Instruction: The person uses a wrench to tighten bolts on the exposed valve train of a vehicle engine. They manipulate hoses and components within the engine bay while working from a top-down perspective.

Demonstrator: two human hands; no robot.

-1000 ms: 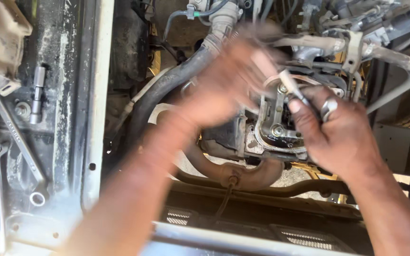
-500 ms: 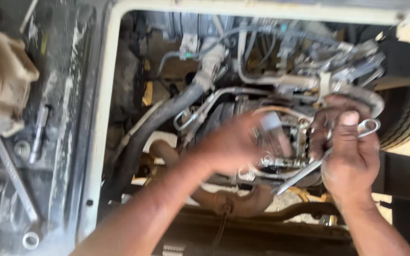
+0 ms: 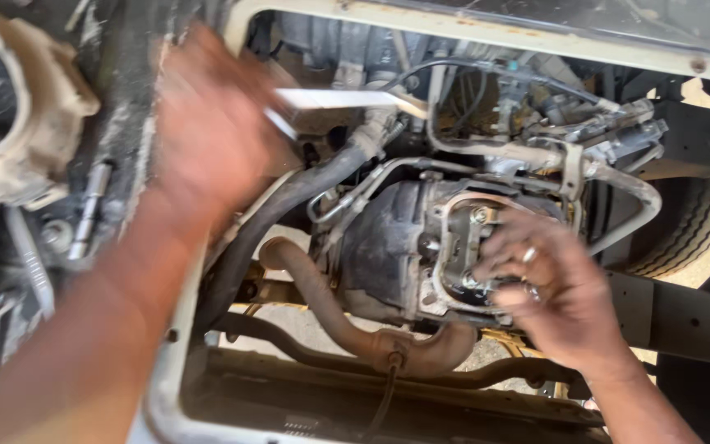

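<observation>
My left hand (image 3: 211, 123) is raised at the upper left, blurred by motion. It grips a pale flat metal tool (image 3: 347, 99) that sticks out to the right over the engine bay. My right hand (image 3: 556, 292), with a ring on one finger, rests its fingertips on the open round housing (image 3: 454, 247) of the dark engine block (image 3: 384, 247). I see nothing held in that hand. A rusty bent exhaust pipe (image 3: 330, 308) runs below the block, and a black hose (image 3: 285, 205) curves up to its left.
A white-painted frame edge (image 3: 176, 362) borders the bay on the left. Beyond it lie wrenches and a socket extension (image 3: 88, 210) on a dirty surface, next to a pale cast housing (image 3: 34, 123). A tyre (image 3: 700, 222) shows at the right. Pipes and brackets (image 3: 593, 140) crowd the top.
My left hand has left the engine housing and swung up and left, now carrying the flat tool. My right hand no longer shows the wrench and has settled on the housing.
</observation>
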